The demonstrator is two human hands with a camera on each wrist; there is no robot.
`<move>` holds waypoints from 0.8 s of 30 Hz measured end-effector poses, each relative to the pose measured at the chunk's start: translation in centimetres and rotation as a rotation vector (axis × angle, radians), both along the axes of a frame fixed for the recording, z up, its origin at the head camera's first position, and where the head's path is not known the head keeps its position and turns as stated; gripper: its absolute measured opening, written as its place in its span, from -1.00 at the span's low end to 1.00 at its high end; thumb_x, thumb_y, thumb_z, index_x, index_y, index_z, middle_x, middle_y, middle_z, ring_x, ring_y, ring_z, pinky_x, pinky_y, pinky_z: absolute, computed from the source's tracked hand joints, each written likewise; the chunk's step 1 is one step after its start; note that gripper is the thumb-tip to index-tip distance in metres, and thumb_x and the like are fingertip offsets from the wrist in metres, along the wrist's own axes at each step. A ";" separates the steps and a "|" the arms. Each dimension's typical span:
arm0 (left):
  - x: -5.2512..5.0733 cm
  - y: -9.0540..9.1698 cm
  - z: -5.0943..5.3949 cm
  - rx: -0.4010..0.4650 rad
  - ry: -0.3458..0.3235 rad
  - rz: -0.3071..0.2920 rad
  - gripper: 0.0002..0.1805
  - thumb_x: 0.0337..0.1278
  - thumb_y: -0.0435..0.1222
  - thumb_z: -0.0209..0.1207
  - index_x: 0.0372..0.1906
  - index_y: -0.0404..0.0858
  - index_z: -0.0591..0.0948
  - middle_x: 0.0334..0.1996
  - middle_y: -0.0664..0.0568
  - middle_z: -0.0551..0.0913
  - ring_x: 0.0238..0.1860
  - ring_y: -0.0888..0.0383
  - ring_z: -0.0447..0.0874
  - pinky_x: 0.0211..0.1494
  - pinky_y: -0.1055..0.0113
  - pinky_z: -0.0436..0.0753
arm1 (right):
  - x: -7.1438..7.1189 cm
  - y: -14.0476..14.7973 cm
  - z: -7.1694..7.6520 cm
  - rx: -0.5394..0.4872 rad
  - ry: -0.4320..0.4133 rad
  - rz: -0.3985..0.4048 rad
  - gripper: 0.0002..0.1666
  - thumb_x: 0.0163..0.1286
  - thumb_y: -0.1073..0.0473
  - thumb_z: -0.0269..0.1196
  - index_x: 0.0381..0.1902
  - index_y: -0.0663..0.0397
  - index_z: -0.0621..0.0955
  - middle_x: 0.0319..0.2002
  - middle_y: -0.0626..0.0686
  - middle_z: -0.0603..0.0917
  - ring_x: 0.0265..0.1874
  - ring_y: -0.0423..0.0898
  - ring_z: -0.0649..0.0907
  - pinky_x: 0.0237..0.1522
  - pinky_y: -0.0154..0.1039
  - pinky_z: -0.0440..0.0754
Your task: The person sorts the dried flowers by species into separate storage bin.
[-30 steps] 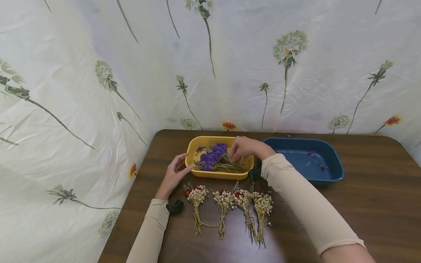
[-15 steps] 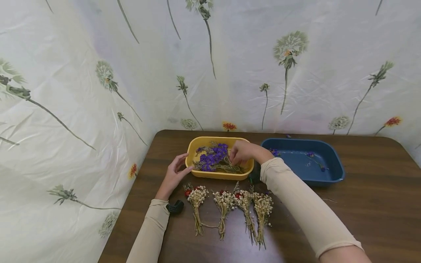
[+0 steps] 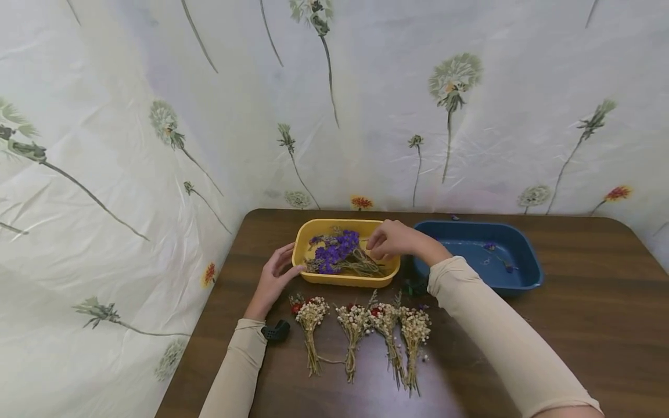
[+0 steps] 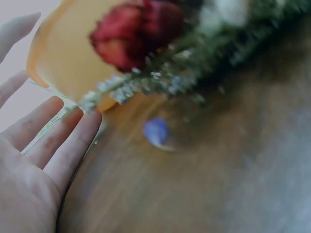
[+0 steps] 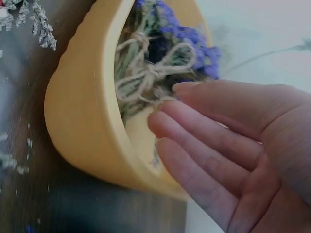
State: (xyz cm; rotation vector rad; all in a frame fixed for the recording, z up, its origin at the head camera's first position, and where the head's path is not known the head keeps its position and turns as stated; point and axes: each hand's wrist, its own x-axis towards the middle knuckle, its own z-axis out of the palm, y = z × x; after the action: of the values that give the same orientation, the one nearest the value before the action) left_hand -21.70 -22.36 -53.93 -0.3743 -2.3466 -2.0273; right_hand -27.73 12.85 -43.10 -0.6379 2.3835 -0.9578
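Note:
My left hand (image 3: 274, 280) rests against the left end of the yellow tray (image 3: 345, 280), thumb at the rim. In the left wrist view its fingers (image 4: 73, 136) are fairly straight and spread. Purple dried flowers (image 3: 334, 251) lie inside this tray, their stems tied with a twine bow (image 5: 154, 72). My right hand (image 3: 394, 239) hovers over the tray's right part. In the right wrist view its fingers (image 5: 204, 131) are loosely bent just beside the bow, and I see nothing held between them.
Several tied bunches of cream dried flowers (image 3: 312, 313) with red blooms lie in front of the yellow tray. To its right stands a blue tray (image 3: 528, 261) holding a few purple sprigs (image 3: 504, 264). A patterned curtain (image 3: 366, 116) hangs behind the brown table (image 3: 580, 313).
My right hand has lifted slightly and drawn back to the right from the tied stems, its fingers loosening. My left hand stays at the yellow tray's end. The head view has shifted slightly.

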 end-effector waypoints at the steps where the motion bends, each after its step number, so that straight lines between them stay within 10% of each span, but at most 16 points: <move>1: 0.1 0.0 0.1 0.022 -0.005 0.005 -0.34 0.40 -0.26 0.29 0.52 -0.21 0.36 0.45 -0.16 0.47 0.45 -0.16 0.46 0.40 0.03 0.60 | 0.2 0.5 0.1 -0.019 0.015 -0.012 -0.65 0.44 0.22 0.30 0.12 0.25 0.71 0.00 0.22 0.80 -0.09 0.05 0.80 -0.08 -0.01 0.82; 6: 0.3 -0.3 0.1 0.107 0.018 0.063 -0.40 0.41 -0.30 0.27 0.44 -0.39 0.40 0.34 -0.27 0.56 0.33 -0.20 0.57 0.09 0.34 0.76 | 1.5 3.9 0.4 -0.102 0.140 -0.098 -0.63 0.47 0.11 0.34 0.14 0.15 0.72 0.04 0.20 0.80 -0.02 0.09 0.79 -0.05 0.00 0.80; 13: 1.9 -0.8 0.3 0.128 0.067 0.167 -0.55 0.35 -0.35 0.32 0.19 -0.55 0.53 -0.03 -0.32 0.70 -0.09 0.02 0.77 -0.13 0.25 0.81 | 4.9 10.8 0.2 -0.101 0.330 -0.355 -0.47 0.42 -0.16 0.36 0.21 -0.02 0.69 0.14 0.11 0.75 0.15 0.12 0.70 0.13 0.15 0.69; 20: 4.7 -1.8 0.7 -0.022 0.017 0.140 -0.74 0.36 -0.33 0.32 -0.02 -0.45 0.65 -0.27 -0.25 0.73 -0.39 0.01 0.75 -0.36 0.25 0.76 | 9.2 17.8 -1.1 -0.188 0.414 -0.675 -0.38 0.39 -0.16 0.39 0.35 -0.14 0.61 0.40 0.09 0.57 0.08 -0.35 0.72 -0.17 -0.56 0.66; 24: 6.7 -1.7 1.0 -0.173 -0.083 0.088 -0.82 0.32 -0.19 0.37 -0.22 -0.24 0.72 -0.44 -0.18 0.73 -0.56 0.13 0.67 -0.52 0.27 0.68 | 11.0 21.1 -2.6 -0.240 0.386 -0.822 -0.29 0.39 -0.12 0.40 0.46 -0.30 0.50 0.49 -0.17 0.46 0.28 -0.44 0.53 0.03 -0.64 0.56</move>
State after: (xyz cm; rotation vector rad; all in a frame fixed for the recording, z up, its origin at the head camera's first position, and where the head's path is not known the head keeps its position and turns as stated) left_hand -15.01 -24.05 -52.96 -0.1890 -2.5480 -1.8427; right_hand -16.76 33.96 -45.69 0.1475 2.9638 -1.5807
